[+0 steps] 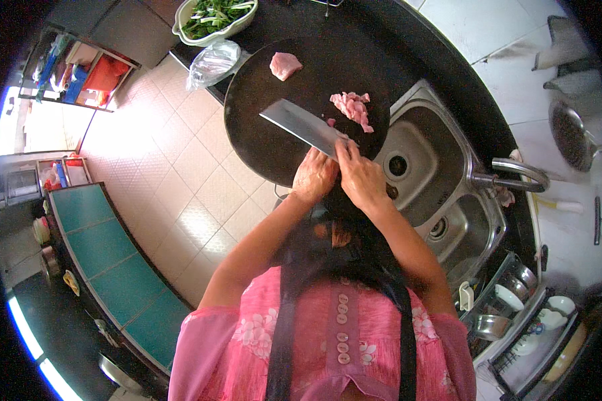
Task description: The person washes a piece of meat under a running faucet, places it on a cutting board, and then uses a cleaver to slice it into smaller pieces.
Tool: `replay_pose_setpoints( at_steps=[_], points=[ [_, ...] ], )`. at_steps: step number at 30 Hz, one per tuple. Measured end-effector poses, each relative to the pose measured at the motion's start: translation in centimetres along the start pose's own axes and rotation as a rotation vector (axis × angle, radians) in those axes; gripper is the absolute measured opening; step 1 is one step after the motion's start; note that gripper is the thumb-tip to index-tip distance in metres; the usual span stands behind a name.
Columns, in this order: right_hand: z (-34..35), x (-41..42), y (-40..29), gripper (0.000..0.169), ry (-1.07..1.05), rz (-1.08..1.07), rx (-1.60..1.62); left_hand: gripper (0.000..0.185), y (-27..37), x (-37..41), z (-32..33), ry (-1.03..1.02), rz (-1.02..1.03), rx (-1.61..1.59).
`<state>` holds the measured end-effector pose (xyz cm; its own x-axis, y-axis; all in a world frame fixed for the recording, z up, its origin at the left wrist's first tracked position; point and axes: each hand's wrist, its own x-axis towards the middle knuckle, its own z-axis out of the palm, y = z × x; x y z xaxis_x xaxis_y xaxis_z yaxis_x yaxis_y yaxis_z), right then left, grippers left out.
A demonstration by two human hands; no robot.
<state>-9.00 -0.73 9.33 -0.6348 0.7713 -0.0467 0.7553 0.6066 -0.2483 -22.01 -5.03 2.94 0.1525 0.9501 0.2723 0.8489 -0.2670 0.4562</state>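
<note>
A round dark chopping board lies before me. My right hand grips a cleaver near its lower right end, fingers on the blade; the handle is hidden. The broad metal blade points up and left over the board. My left hand is close beside the blade's lower edge at the board's near rim; whether it holds meat cannot be seen. A pile of cut raw meat lies right of the blade, with small bits beside it. A larger piece of raw meat lies alone near the board's far left.
A bowl of chopped greens and a clear plastic bag are beyond the board at left. Right of it is a double steel sink with a curved faucet. A dish rack with bowls is at lower right.
</note>
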Motion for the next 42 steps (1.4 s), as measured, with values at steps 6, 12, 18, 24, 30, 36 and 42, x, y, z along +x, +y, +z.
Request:
replay_pose_setpoints(
  at_steps=[6,12,18,24,30,36,42],
  points=[
    [-1.4,-5.3,2.9,0.045,0.084,0.054,0.073,0.040,0.8,0.4,-0.7,-0.020,0.027,0.112],
    [-3.1,-5.4,2.6,0.042,0.114,0.154,0.095,0.046,0.9,0.1,-0.7,0.132,-0.041,-0.068],
    [-3.1,-8.3,2.0,0.044,0.073,0.035,0.004,0.052,0.6,0.2,-0.6,0.069,-0.001,0.062],
    [-3.1,-7.3,1.9,0.045,-0.031,0.053,0.016,0.052,0.2,-0.2,0.4,0.009,0.016,0.147],
    [-0.2,0.1,0.2,0.037,0.026,-0.007,0.037,0.051,0.1,-0.1,0.4,-0.096,0.028,0.121],
    [-0.2,0.5,-0.2,0.036,0.047,-0.035,0.003,0.046,0.2,0.0,-0.3,0.024,0.026,0.104],
    [-1.6,-5.2,2.9,0.043,-0.005,0.056,0.021,0.040,1.2,0.2,-0.8,0.039,-0.073,-0.093]
  ],
)
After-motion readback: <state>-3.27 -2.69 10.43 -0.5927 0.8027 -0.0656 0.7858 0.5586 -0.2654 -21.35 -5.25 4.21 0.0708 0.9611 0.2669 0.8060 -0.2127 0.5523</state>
